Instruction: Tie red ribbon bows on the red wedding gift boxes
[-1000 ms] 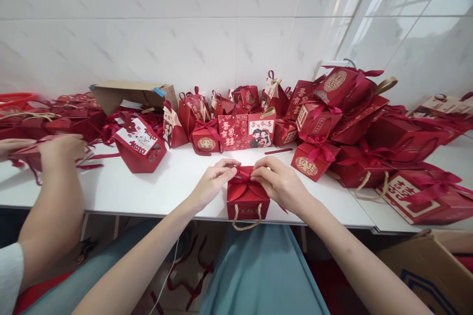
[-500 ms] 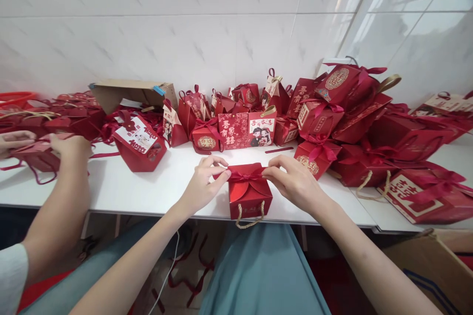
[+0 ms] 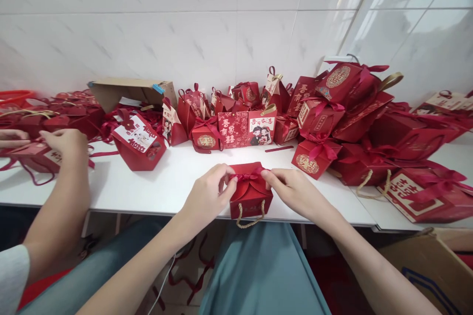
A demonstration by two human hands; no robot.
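A small red gift box (image 3: pixel 250 197) with a rope handle stands at the near edge of the white table (image 3: pixel 158 182). A red ribbon (image 3: pixel 248 175) lies across its top. My left hand (image 3: pixel 209 197) pinches the ribbon's left side, fingers closed. On the other side, my right hand (image 3: pixel 293 189) pinches the ribbon's right end, also closed. Both hands rest against the box's top.
Piles of red gift boxes and bags (image 3: pixel 332 113) fill the back and right of the table. A cardboard box (image 3: pixel 129 91) lies at back left. Another person's hands (image 3: pixel 62 142) hold a red bag (image 3: pixel 35 157) at far left. A cardboard carton (image 3: pixel 432 266) sits low right.
My hands drew the ribbon ends outward, then came back in toward the box top. The other person's hands shifted slightly with their red bag.
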